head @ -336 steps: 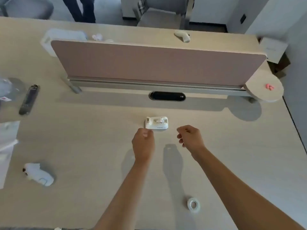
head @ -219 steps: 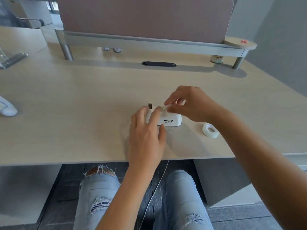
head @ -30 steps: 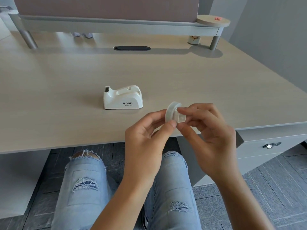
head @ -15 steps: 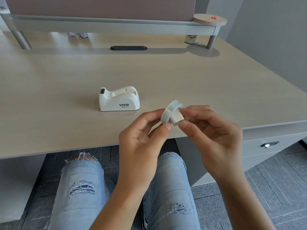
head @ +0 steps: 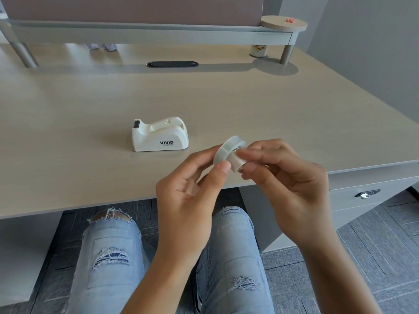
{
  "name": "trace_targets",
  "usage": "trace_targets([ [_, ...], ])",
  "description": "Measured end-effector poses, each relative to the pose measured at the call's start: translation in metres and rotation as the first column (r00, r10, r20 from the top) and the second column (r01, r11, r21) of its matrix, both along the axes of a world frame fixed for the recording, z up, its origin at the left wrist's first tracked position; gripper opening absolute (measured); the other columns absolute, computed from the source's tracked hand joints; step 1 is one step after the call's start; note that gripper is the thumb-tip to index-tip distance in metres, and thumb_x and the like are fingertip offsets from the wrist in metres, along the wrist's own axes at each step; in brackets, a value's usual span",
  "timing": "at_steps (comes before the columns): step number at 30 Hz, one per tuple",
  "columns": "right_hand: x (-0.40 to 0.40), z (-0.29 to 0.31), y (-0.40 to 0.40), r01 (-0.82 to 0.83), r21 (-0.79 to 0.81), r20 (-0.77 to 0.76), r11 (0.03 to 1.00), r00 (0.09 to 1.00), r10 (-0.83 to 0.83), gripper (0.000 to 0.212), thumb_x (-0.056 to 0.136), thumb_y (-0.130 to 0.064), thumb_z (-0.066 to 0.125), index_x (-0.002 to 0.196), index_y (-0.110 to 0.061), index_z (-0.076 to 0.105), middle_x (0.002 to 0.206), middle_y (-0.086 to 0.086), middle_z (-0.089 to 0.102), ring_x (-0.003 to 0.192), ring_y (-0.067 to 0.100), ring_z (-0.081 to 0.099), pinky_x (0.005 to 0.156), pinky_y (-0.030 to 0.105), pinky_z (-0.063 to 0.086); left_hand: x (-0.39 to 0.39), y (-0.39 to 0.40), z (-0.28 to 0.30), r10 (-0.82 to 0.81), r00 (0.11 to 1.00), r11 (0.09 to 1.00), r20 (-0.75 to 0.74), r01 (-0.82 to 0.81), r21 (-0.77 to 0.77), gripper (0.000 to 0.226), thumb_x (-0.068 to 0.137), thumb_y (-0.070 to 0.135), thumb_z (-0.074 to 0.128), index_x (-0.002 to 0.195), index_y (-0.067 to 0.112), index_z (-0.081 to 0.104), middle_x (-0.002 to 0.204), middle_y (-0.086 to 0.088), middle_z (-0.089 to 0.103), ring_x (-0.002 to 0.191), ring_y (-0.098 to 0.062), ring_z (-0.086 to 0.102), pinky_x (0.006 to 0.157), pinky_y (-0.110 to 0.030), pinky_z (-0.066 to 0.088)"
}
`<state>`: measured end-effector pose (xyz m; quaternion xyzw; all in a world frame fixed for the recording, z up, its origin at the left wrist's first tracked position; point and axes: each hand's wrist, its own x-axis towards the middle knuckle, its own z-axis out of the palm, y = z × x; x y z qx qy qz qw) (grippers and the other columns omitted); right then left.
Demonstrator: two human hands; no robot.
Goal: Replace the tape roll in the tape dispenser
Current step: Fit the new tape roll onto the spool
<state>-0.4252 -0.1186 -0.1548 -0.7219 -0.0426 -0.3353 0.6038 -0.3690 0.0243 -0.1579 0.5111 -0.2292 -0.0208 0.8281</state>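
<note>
A white tape dispenser (head: 159, 135) marked VIVID stands on the wooden desk (head: 90, 109) with its roll slot empty. In front of it, above the desk's near edge, I hold a pale translucent tape roll (head: 227, 148) between both hands. My left hand (head: 192, 191) pinches the roll's rim with thumb and fingers. My right hand (head: 283, 177) grips a small white hub (head: 238, 163) that sits in the roll's centre, tilted toward me.
A grey shelf with a brown divider panel (head: 136, 7) runs along the desk's back. A black cable slot (head: 172, 64) lies below it. A small jar (head: 258, 51) stands at the back right. A drawer with a lock (head: 367, 194) is under the right side.
The roll has tilted and turned a little in my fingers, and the hub sits differently in its centre. The view has shifted slightly. The dispenser has not moved.
</note>
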Motion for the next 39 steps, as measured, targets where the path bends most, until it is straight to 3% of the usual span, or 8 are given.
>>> trace_targets([
  [5, -0.003, 0.003, 0.008, 0.004, -0.020, 0.029, 1.000, 1.000, -0.003, 0.027, 0.092, 0.010, 0.066, 0.111, -0.007, 0.076, 0.106, 0.016, 0.067, 0.079, 0.028, 0.073, 0.078, 0.033, 0.060, 0.001, -0.001, -0.005, -0.010, 1.000, 1.000, -0.023, 0.009, -0.027, 0.026, 0.092, 0.002, 0.065, 0.103, 0.021, 0.078, 0.105, -0.003, 0.082, 0.104, -0.021, 0.075, 0.095, -0.035, 0.054],
  [10, -0.004, 0.004, 0.012, 0.058, 0.050, 0.009, 0.997, 0.998, -0.059, 0.023, 0.090, 0.004, 0.072, 0.108, -0.010, 0.074, 0.100, 0.003, 0.077, 0.081, 0.023, 0.076, 0.078, 0.031, 0.059, 0.003, -0.001, -0.006, -0.033, 0.999, 0.997, -0.030, 0.031, -0.066, 0.022, 0.088, 0.011, 0.068, 0.103, 0.024, 0.078, 0.105, -0.002, 0.081, 0.107, -0.023, 0.073, 0.100, -0.041, 0.052],
  [18, -0.004, 0.009, 0.016, 0.146, 0.045, 0.007, 0.988, 0.989, -0.146, 0.017, 0.091, -0.002, 0.074, 0.106, -0.011, 0.077, 0.101, 0.012, 0.078, 0.085, 0.029, 0.077, 0.078, 0.049, 0.064, 0.004, -0.007, -0.004, 0.002, 0.999, 1.000, -0.045, -0.003, -0.028, 0.012, 0.090, 0.014, 0.071, 0.102, 0.016, 0.076, 0.108, -0.011, 0.080, 0.110, -0.035, 0.072, 0.105, -0.059, 0.052],
  [23, -0.003, 0.012, 0.017, 0.147, 0.042, 0.021, 0.988, 0.989, -0.148, 0.015, 0.091, -0.005, 0.074, 0.104, -0.012, 0.077, 0.101, 0.015, 0.076, 0.087, 0.031, 0.077, 0.079, 0.049, 0.064, 0.004, -0.006, -0.003, 0.037, 0.998, 0.999, -0.041, -0.035, 0.038, 0.012, 0.092, 0.008, 0.071, 0.098, 0.017, 0.076, 0.101, -0.007, 0.082, 0.103, -0.028, 0.075, 0.098, -0.049, 0.058],
  [27, -0.001, 0.013, 0.016, 0.212, -0.010, 0.000, 0.977, 0.977, -0.212, 0.017, 0.090, 0.004, 0.076, 0.099, -0.010, 0.079, 0.098, 0.012, 0.076, 0.080, 0.022, 0.077, 0.076, 0.031, 0.061, 0.004, -0.005, -0.002, 0.045, 0.998, 0.998, -0.036, -0.043, 0.051, 0.013, 0.092, -0.001, 0.072, 0.102, 0.007, 0.075, 0.102, -0.010, 0.082, 0.102, -0.028, 0.076, 0.091, -0.035, 0.058],
  [31, 0.000, 0.013, 0.018, 0.320, -0.139, 0.003, 0.937, 0.947, -0.323, 0.021, 0.090, 0.005, 0.076, 0.096, -0.014, 0.080, 0.098, 0.004, 0.077, 0.082, 0.016, 0.077, 0.078, 0.025, 0.062, 0.004, -0.005, -0.002, 0.055, 0.997, 0.995, -0.046, -0.051, 0.083, 0.014, 0.090, -0.002, 0.074, 0.102, 0.004, 0.076, 0.101, -0.007, 0.083, 0.100, -0.020, 0.077, 0.088, -0.028, 0.058],
  [39, 0.002, 0.012, 0.015, 0.369, -0.293, 0.069, 0.882, 0.928, -0.366, 0.015, 0.093, 0.002, 0.075, 0.102, -0.007, 0.081, 0.099, 0.005, 0.075, 0.086, 0.016, 0.076, 0.077, 0.026, 0.061, 0.007, -0.006, -0.001, 0.052, 0.995, 0.995, -0.089, -0.044, 0.091, 0.013, 0.089, 0.002, 0.076, 0.102, 0.002, 0.077, 0.098, -0.007, 0.083, 0.094, -0.017, 0.077, 0.096, -0.042, 0.060],
])
